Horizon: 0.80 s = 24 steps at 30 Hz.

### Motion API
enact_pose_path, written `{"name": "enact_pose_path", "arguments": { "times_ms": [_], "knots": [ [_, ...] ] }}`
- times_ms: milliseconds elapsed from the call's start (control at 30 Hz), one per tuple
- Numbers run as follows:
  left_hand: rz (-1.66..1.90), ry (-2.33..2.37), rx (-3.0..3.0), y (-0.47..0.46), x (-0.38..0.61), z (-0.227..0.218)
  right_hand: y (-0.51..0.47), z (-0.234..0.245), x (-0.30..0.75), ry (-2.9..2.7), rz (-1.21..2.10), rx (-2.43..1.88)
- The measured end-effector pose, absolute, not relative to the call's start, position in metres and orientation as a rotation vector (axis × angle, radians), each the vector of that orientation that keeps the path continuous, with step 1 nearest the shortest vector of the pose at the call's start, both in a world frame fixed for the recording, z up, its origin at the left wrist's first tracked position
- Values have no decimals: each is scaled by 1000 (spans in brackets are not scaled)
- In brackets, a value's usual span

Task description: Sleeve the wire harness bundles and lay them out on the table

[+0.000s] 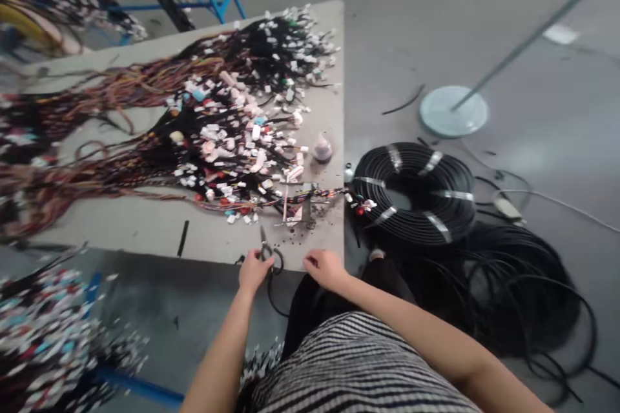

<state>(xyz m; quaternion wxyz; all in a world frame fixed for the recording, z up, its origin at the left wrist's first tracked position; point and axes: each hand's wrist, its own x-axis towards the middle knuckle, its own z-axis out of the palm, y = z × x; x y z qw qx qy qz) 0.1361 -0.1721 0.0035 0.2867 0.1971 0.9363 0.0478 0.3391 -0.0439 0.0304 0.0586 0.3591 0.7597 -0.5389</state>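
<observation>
left hand (254, 270): grips scissors (266, 250) | right hand (325, 267): clenched, contents unclear | harnesses (227, 135): heaped on table (145, 226) | black cable coil (414, 190): still taped

Layout of the Bench and Floor

A table (145, 226) is set ahead of the person, and wire harnesses (227, 135) are spread across most of it, their connector ends gathered toward its right half. Scissors (265, 250) are laid at the near edge, with the left hand (252, 271) placed on them and the right hand (325, 268) held just to their right at the table corner. A small bottle (322, 148) is stood near the right edge. To the right of the table, on the floor, a cable coil (414, 193) is laid, with loose cable (513, 284) heaped beside and nearer than it. A round stand base (453, 111) is set behind the coil
</observation>
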Motion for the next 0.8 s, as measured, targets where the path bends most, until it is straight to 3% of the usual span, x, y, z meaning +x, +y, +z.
{"name": "enact_pose_path", "arguments": {
  "times_ms": [200,367,433,600,800],
  "knots": [
    [608,2362,219,-180,173,23,-52,38,335,2157,-1470,1031],
    [696,2227,521,-149,263,63,-39,46,386,2150,-1712,998],
    [704,2176,673,-117,302,66,-27,48,421,2201,-1763,1207],
    [681,2010,927,-25,392,34,12,37,516,2090,-1522,1939],
    [605,1876,1004,45,490,-3,52,-7,606,1800,-1823,2316]
  ]
}}
